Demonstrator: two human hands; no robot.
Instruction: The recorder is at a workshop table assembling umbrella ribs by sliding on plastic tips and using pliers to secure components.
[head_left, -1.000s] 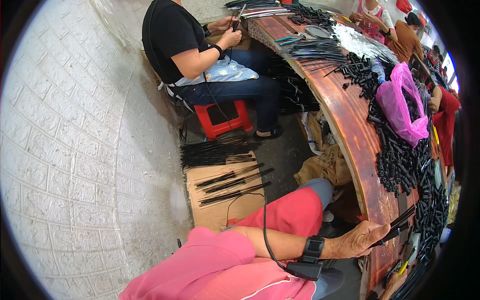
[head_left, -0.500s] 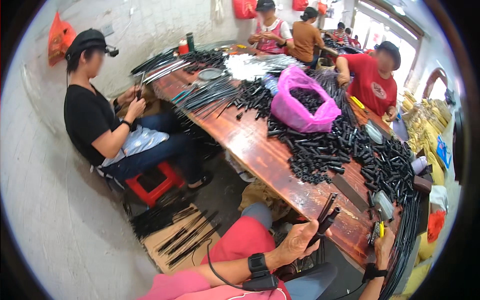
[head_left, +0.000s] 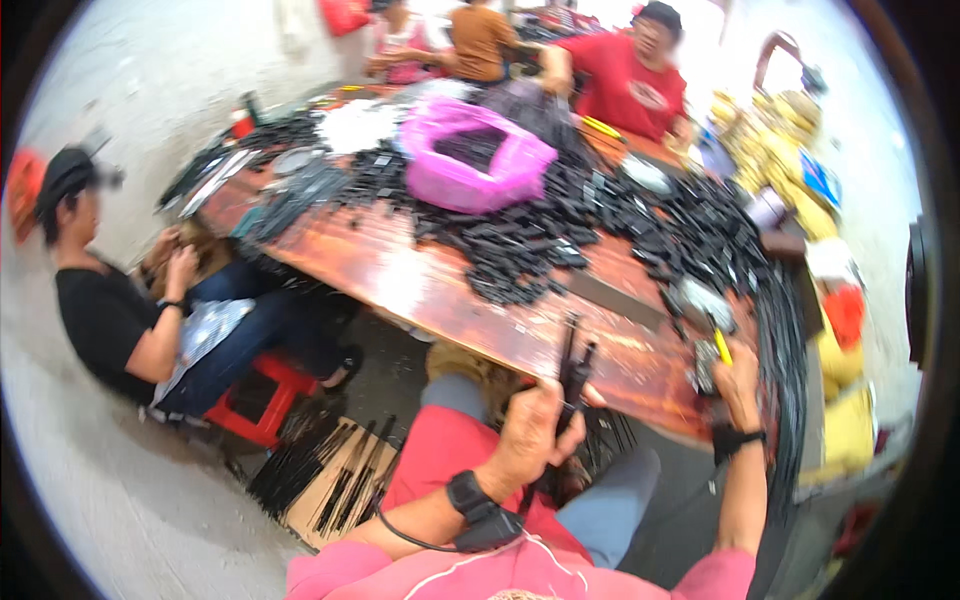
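Observation:
My left hand [head_left: 540, 428] is closed around a few slim black rods [head_left: 572, 375], held up at a tilt in front of the near table edge. Thicker black ends stick out above the fingers. At the table's right end my right hand [head_left: 738, 378] is closed on a yellow-handled tool [head_left: 722, 347]; its working end is blurred. A small dark block-like piece [head_left: 705, 366] lies beside that hand. Just beyond it sits a clear plastic bag [head_left: 703, 303]. Between my hands and the pile lies a flat dark strip [head_left: 613, 300] on the wooden table [head_left: 400, 275].
Black tubular parts [head_left: 520, 255] are heaped around a pink plastic bag [head_left: 480, 185]. Long black rods [head_left: 785, 350] hang over the right edge. A person in black [head_left: 110, 310] sits left by a red stool [head_left: 260, 400]; one in red [head_left: 632, 85] works across the table.
The view has swung right and down, so the table and people appear shifted left. Both hands keep hold of what they held, the left on the rods, the right on the yellow-handled tool.

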